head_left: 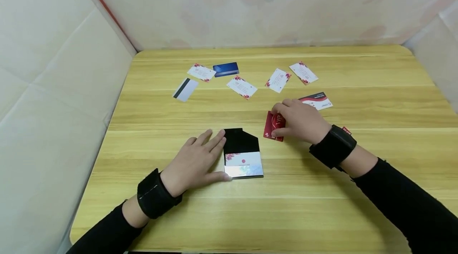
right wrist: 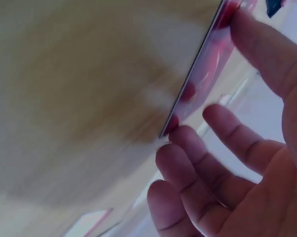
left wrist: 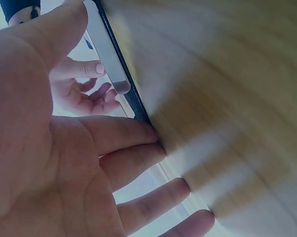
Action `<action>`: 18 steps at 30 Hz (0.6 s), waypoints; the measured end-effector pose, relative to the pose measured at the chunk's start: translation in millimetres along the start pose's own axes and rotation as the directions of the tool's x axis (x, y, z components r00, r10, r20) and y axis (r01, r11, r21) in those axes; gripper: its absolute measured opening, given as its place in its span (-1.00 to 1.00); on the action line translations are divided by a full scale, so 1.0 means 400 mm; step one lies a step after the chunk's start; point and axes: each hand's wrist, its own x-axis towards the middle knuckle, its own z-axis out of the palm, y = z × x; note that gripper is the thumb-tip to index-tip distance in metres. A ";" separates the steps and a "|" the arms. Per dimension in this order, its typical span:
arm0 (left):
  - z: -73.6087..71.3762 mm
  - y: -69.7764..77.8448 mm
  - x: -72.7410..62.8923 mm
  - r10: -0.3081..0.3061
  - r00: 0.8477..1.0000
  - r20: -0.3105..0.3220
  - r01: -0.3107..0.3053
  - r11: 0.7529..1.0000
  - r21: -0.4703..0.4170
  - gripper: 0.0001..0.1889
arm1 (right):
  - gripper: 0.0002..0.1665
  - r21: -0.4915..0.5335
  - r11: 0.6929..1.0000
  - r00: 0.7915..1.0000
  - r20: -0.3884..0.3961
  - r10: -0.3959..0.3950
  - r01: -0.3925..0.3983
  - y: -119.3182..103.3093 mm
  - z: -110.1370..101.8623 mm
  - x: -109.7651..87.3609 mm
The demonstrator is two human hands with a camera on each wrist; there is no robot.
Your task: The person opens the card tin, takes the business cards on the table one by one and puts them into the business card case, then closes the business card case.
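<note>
Beside my left hand (head_left: 195, 162) lies an opened black card holder (head_left: 241, 140) with a white floral card (head_left: 250, 158) in its lower pocket. The left fingers are straight along the holder's left side, and the thumb touches its lower left corner. My right hand (head_left: 304, 121) grips a red VIP card (head_left: 268, 127) to the right of the holder, thumb at the near edge and fingers at the far edge. In the right wrist view the red card (right wrist: 207, 74) looks flat at or just above the tabletop; any gap is unclear.
Several white floral cards (head_left: 241, 87) are spread across the back of the wooden table (head_left: 161, 134). A blue card (head_left: 225, 70) and a grey striped card (head_left: 185, 90) lie back left. Behind the right hand is a black, red and white card (head_left: 322, 103), partly covered.
</note>
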 end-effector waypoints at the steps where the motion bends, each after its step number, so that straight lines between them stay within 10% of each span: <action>1: 0.000 0.000 0.001 0.001 1.000 0.001 -0.001 1.000 0.001 0.03 | -0.20 0.021 1.000 1.000 0.005 0.011 -0.011 0.002 0.000 0.000; 7: 0.000 0.002 0.005 0.003 1.000 0.005 -0.003 1.000 0.013 0.03 | 0.06 0.115 0.992 0.998 0.048 0.045 -0.050 0.011 0.000 0.004; 18: -0.003 0.003 0.001 0.000 1.000 0.007 0.000 1.000 0.002 0.03 | -0.09 0.127 0.991 0.998 -0.027 0.051 -0.047 0.008 0.014 0.005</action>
